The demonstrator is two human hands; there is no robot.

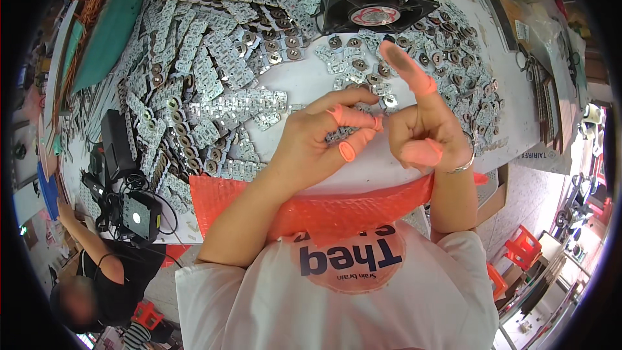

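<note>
My left hand (pixel 324 126) wears pink finger cots. Its thumb and forefinger come together over the table, and whatever is between the tips is hidden. Small circuit boards (pixel 339 133) show in the gap of that hand. Just to its right is my right hand (pixel 424 126), with pink cots on thumb and forefinger. The forefinger points up and away, its tip smudged dark; the other fingers curl inward and nothing shows in them. Beyond both hands lie loose boards with round brown parts (pixel 360 65). A small shiny piece (pixel 389 100) sits between the hands.
Strips of boards (pixel 210 58) cover the left of the table. A black fan (pixel 376 3) stands at the far side. Red bubble wrap (pixel 350 209) lines the near edge. A black device with cables (pixel 139 217) is at left, near a co-worker (pixel 107 266). Scissors (pixel 530 68) lie right.
</note>
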